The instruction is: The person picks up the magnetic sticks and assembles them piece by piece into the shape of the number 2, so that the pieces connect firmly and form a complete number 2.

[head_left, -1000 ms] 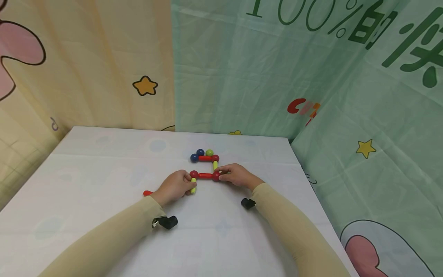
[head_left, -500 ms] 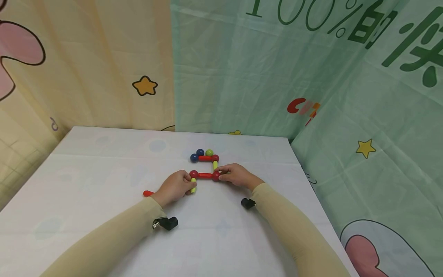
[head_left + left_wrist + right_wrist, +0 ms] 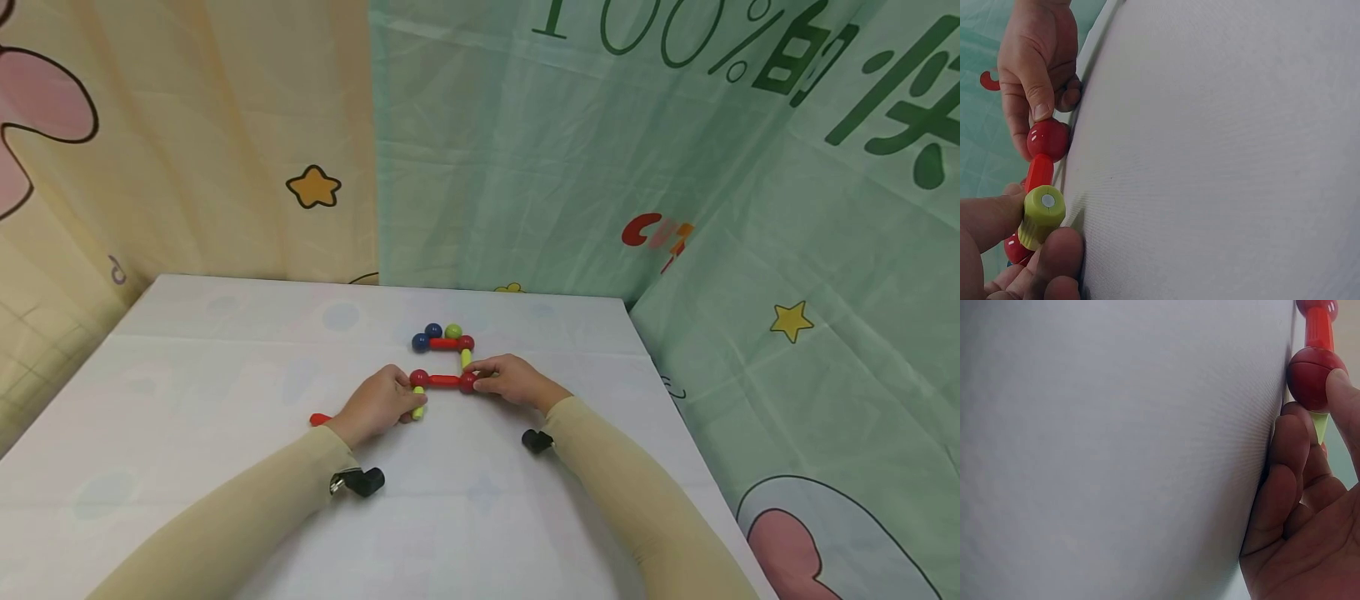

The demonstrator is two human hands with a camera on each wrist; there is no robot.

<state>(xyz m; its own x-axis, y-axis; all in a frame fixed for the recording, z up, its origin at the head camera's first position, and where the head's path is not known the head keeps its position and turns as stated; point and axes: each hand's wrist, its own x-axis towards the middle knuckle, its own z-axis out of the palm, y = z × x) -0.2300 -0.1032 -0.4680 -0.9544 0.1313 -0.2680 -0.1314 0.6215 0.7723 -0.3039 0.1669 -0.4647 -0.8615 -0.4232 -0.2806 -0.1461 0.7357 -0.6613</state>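
My left hand point(image 3: 375, 402) pinches a yellow-green magnetic rod point(image 3: 1040, 226) between thumb and fingers. The rod's upper end meets the left red ball point(image 3: 419, 377), close to my left fingertips. From that ball a red rod point(image 3: 444, 381) runs right to another red ball point(image 3: 1311, 378), which my right hand point(image 3: 517, 381) holds by thumb and fingertips. Behind it, a second yellow-green rod point(image 3: 467, 359) leads back to a further red ball point(image 3: 467, 342). A back red rod point(image 3: 446, 343) links that one to a blue ball point(image 3: 421, 342).
Another blue ball point(image 3: 433, 331) and a green ball point(image 3: 453, 332) sit just behind the back red rod. A loose red rod point(image 3: 319, 419) lies left of my left wrist, partly hidden by it. The white table point(image 3: 225, 367) ends at fabric walls behind and right.
Almost nothing differs. My left hand's knuckles have risen very slightly, and the joined pieces have stayed in place between both hands.
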